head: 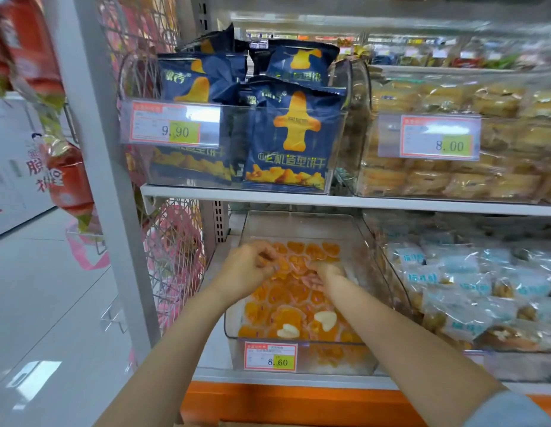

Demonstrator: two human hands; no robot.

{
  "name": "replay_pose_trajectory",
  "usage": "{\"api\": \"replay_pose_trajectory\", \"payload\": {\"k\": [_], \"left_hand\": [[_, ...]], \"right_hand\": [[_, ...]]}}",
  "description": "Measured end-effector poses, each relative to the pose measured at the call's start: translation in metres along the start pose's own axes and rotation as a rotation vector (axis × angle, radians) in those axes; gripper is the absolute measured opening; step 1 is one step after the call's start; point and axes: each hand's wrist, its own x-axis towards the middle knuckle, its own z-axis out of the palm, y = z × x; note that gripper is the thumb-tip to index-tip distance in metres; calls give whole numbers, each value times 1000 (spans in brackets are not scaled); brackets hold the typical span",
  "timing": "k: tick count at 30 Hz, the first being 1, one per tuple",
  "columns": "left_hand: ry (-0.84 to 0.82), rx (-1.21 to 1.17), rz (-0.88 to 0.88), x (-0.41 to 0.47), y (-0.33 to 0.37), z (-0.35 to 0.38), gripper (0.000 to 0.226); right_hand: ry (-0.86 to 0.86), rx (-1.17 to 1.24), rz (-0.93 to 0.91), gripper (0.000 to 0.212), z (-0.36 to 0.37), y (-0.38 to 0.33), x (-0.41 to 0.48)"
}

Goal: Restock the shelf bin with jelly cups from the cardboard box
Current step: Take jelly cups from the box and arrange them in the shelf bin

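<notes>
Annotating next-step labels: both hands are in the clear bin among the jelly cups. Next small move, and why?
Probably release toward the back: left hand and right hand hold orange heart-shaped jelly cups mid-way in the clear plastic shelf bin, whose rear floor looks bare.

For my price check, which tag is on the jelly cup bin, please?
The 8.60 tag on the lower bin; the 9.90 tag and the 8.00 tag sit higher up.
</notes>
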Motion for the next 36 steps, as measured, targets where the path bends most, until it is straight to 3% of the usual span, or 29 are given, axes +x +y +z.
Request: {"api": "replay_pose_trajectory", "payload": {"k": [4, 7, 12, 15, 18, 20, 22, 25, 27, 30, 32, 36], "left_hand": [[-276, 146, 16, -3, -8, 24, 19], [-377, 312, 6, -5, -14, 45, 21], [-345, 414, -5, -3, -15, 55, 21], [-201, 341, -15, -4, -18, 56, 12], [-64, 50, 0, -2, -22, 49, 28], [-33, -168, 46, -2, -15, 42, 26], [6, -313, 112, -3, -6, 35, 23], [46, -356, 208, -2, -4, 34, 26], [45, -404, 172, -1, -2, 36, 25], [21, -531, 60, -2, 2, 42, 44], [48, -504, 25, -2, 2, 46, 56], [262, -308, 84, 0, 1, 52, 48]], "right_hand": [[38, -192, -173, 9, -13, -7, -21], [-60, -353, -329, 20, -25, -11, -49], [-238, -501, -441, 24, -43, -3, -84], [-250, -583, -519, 31, -48, 4, -86], [-234, -490, -498, 23, -48, 6, -84], [-286, -369, -360, 6, -47, 1, -90], [-427, -192, -171, 20, -48, -7, -96], [-592, 26, -65, 22, -50, -14, -100], [-574, 111, -103, 25, -48, -13, -98], [-477, 217, -175, 26, -44, -12, -96], [-452, 272, -176, 22, -42, -12, -98], [-461, 238, -47, 2, -38, -10, -102]]}}
